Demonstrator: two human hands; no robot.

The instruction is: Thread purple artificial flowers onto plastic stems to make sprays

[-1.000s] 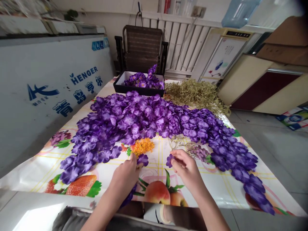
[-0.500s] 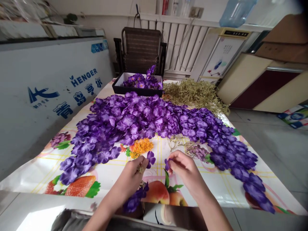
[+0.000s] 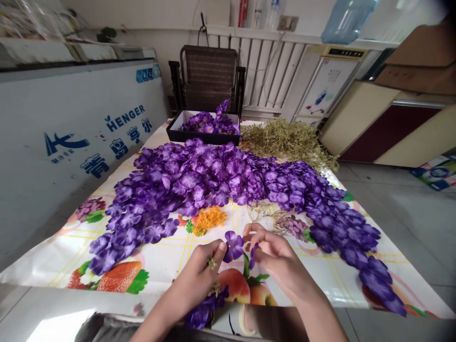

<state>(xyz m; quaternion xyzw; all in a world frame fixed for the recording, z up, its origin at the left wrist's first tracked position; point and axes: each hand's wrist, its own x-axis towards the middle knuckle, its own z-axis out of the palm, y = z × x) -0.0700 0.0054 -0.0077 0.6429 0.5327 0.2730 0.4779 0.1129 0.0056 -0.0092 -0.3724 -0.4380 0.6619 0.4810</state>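
Note:
My left hand (image 3: pixel 204 266) is closed, pinching a purple artificial flower head (image 3: pixel 234 246) between thumb and fingers. Greenish stem tips (image 3: pixel 212 262) poke out between its fingers, and a bunch of purple flowers (image 3: pixel 203 311) hangs below it over the table's front edge. Just to the right, my right hand (image 3: pixel 276 251) grips a second purple flower head (image 3: pixel 253 255), seen nearly edge-on. A gap separates the two flower heads. Beyond my hands, a long curved heap of loose purple flower heads (image 3: pixel 199 175) covers the tablecloth. Small orange flower centres (image 3: pixel 210 219) lie piled in front of it.
Green plastic stems (image 3: pixel 290 140) are heaped at the back right, with a few loose stems (image 3: pixel 260 211) nearer. A black box (image 3: pixel 203 137) holds finished purple flowers. Behind the table stands a chair (image 3: pixel 209 71); a white freezer (image 3: pixel 71 114) flanks the left side.
My left hand has tilted and its flower head moved right and down, turning its face toward me. The right hand's flower head has shifted slightly right and lower, with the fingers spread more.

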